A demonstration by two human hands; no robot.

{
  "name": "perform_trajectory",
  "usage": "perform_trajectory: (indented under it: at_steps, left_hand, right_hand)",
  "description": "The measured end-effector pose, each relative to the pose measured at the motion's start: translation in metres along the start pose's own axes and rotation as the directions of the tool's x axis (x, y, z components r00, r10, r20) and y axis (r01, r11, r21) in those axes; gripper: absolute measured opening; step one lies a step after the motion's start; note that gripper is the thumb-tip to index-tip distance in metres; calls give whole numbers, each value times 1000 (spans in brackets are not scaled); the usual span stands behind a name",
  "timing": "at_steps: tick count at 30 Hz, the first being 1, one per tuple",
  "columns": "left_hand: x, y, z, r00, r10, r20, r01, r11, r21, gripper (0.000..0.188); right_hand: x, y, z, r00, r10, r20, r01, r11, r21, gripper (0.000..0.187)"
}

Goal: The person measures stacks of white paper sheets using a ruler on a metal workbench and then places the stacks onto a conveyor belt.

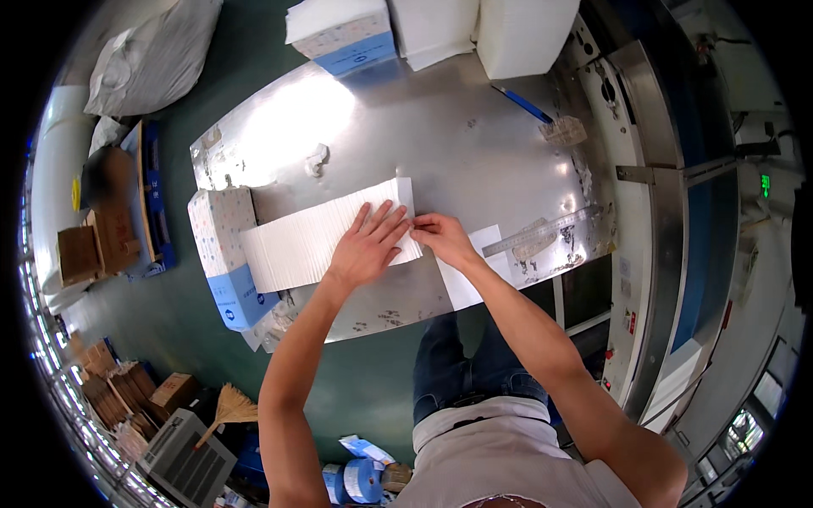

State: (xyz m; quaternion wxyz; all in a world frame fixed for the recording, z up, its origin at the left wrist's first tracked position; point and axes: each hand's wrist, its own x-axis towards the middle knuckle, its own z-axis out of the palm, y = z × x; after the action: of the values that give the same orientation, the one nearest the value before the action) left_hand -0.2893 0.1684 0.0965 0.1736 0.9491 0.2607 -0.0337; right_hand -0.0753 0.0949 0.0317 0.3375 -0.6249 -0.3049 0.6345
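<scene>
Probably light, soft and easily fanned apart, the long row of thin white sheets [305,241] is lying toward the near edge of the metal tabletop [457,127], stretching from a blue-and-white pack [227,254] by the near left corner, and is likely needing a squeeze at both ends. The left hand [368,245] is resting on it, fingers spread; the right hand [445,240] is meeting its right end, fingers bunched, whether pinching I cannot tell. Its top is showing fine ridges.
</scene>
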Motion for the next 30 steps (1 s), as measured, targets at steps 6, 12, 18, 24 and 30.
perform_trajectory:
  at_steps: [6, 12, 18, 24, 30]
  left_hand:
    - [0, 2, 1, 1000, -2, 23, 1, 999, 44, 65]
    - [2, 2, 0, 1000, -9, 28, 6, 996, 90, 60]
    - [1, 0, 0, 1000, -12, 24, 10, 995, 102, 57]
    - [-1, 2, 1, 999, -27, 27, 25, 997, 73, 60]
    - [6, 8, -3, 998, -48, 28, 45, 994, 99, 57]
  right_hand:
    - [-1, 4, 0, 1000, 18, -25, -21, 996, -90, 29]
    - [5, 18, -28, 969, -19, -244, -11, 992, -122, 22]
    - [20, 20, -119, 905, -46, -422, -82, 957, -278, 23]
    - [13, 7, -192, 886, 16, -463, -148, 957, -249, 22]
    - [12, 0, -227, 855, -176, -489, -152, 815, -559, 31]
